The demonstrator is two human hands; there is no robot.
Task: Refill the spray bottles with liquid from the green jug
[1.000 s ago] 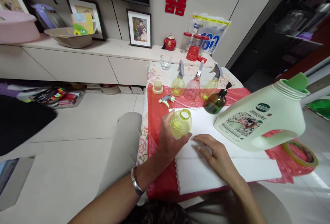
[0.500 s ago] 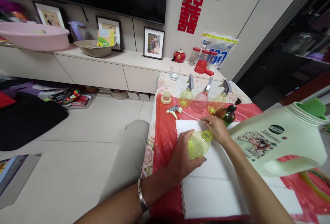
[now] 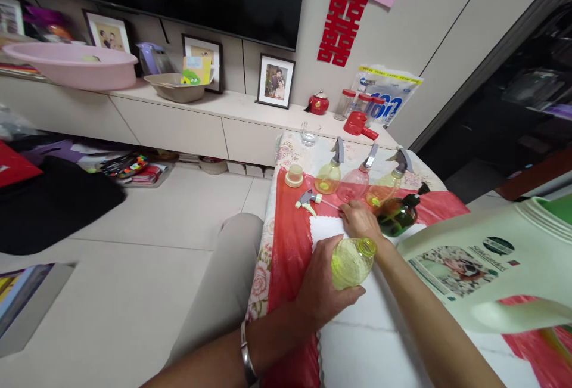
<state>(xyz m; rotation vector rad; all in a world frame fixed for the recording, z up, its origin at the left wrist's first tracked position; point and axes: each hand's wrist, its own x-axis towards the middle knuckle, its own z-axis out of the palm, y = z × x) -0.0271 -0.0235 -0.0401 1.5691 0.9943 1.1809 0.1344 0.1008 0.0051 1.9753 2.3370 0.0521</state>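
Note:
My left hand point(image 3: 322, 289) is wrapped round an open yellow spray bottle point(image 3: 351, 261) with no top, held tilted over a white cloth point(image 3: 379, 340). Farther forward, my right hand point(image 3: 360, 221) rests on the red table cover with fingers curled at the thin tube of a loose spray trigger head point(image 3: 307, 199). Whether the fingers grip the tube is hard to see. Three capped spray bottles, yellow point(image 3: 328, 178), pink point(image 3: 355, 182) and yellow point(image 3: 386, 185), stand in a row just beyond, with a dark green pump bottle point(image 3: 397, 215) beside my right hand.
A big pale green detergent jug point(image 3: 487, 260) lies on its side at the right. A yellow lid point(image 3: 294, 176) and a glass point(image 3: 309, 133) sit farther back on the table. Behind stands a low cabinet with frames, a pink basin point(image 3: 71, 65) and jars. My knee point(image 3: 232, 257) is left of the table.
My right hand moved from the white cloth forward to the loose trigger head's tube. The camera tilted up and shifted; my left hand kept hold of the yellow bottle.

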